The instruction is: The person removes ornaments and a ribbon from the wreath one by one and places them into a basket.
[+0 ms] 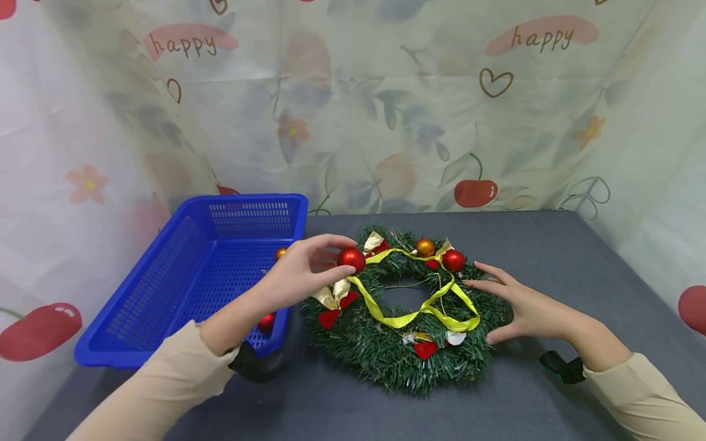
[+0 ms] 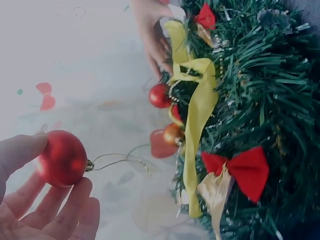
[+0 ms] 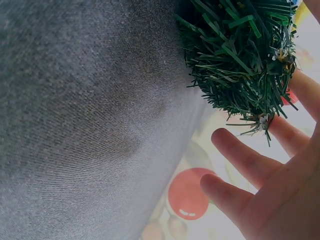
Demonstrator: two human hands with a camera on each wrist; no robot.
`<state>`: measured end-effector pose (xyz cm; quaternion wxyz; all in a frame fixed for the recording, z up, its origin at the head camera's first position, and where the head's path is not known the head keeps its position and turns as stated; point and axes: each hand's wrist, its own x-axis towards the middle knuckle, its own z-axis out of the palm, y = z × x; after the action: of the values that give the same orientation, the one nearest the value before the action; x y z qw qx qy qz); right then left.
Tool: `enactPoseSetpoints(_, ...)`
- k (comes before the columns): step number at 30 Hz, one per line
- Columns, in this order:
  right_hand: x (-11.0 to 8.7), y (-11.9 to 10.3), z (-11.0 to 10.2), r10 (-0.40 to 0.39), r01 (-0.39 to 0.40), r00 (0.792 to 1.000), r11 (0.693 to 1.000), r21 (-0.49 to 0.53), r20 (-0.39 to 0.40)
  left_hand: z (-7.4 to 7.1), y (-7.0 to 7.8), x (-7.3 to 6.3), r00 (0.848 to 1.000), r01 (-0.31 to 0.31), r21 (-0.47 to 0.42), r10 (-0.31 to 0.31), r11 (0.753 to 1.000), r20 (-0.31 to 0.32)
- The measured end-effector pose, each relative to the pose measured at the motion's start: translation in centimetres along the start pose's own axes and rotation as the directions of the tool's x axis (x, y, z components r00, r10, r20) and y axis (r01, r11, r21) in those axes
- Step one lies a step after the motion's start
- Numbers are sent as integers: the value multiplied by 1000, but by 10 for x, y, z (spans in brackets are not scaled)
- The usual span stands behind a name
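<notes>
My left hand (image 1: 300,269) pinches a red ball ornament (image 1: 351,261) between thumb and fingers, over the left edge of a green wreath (image 1: 402,361). In the left wrist view a thin gold loop (image 2: 120,161) trails from the cap of that ornament. My right hand (image 1: 532,309) is spread at the wreath's right side, its fingers by the needles and holding nothing. A yellow ribbon (image 1: 391,320) lies across the wreath. Among the needles sit another red ball (image 1: 453,260), an orange-gold ball (image 1: 425,247) and several red and gold bows (image 1: 331,306).
A blue plastic basket (image 1: 138,278) stands to the left of the wreath. Inside it are a red ball (image 1: 266,322) and a gold ball (image 1: 280,253), partly hidden by my left arm. A grey cloth (image 1: 540,245) covers the table, with a printed curtain (image 1: 353,122) behind.
</notes>
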<state>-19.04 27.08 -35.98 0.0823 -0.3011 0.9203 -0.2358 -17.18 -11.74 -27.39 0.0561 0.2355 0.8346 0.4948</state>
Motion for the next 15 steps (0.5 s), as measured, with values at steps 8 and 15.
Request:
enactPoseSetpoints(8, -1, -2, -1, -12, 12, 1000, 1000, 6, 5, -19, -5, -7, 998, 28, 28, -26, 999, -64)
enactPoseSetpoints(15, 0, -2, 0, 7, -7, 1000, 1000, 5, 4, -33, -10, -11, 991, 51, 30, -47, 998, -125)
